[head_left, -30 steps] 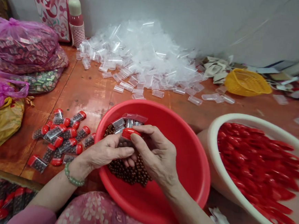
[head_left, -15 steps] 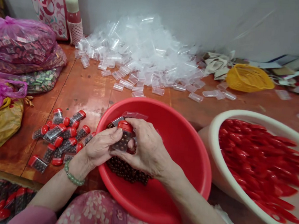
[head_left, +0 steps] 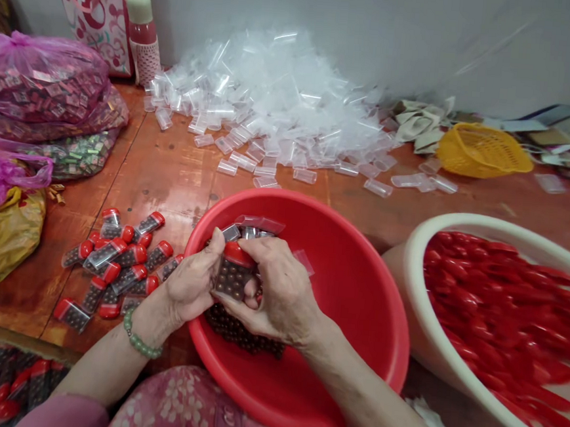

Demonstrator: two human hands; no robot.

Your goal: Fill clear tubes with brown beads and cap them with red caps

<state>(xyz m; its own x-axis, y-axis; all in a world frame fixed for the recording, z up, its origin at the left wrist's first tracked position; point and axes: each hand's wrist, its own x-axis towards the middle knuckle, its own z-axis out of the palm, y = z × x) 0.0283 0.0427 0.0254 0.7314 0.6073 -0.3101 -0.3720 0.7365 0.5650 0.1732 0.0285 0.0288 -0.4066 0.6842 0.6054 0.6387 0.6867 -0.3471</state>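
Observation:
A small clear plastic container packed with dark brown balls has a red cap. My right hand is closed around it from the right, forefinger on the cap and thumb under the lower end. At its left edge is my left hand, open, with the thumb stretched up and apart from the cap; its other fingers are mostly hidden behind the container. Both hands are over a red basin holding loose brown balls. More clear plastic pieces show just behind the hands.
Filled red-capped containers lie left of the basin. A white tub of red plastic pieces stands at right. Clear empty tubes are heaped behind, near a yellow basket. Stuffed bags and a flask are at left.
My left thumb has lifted off the red cap and moved to the container's left side. The container now shows more of its ball-filled face. My right hand keeps its hold.

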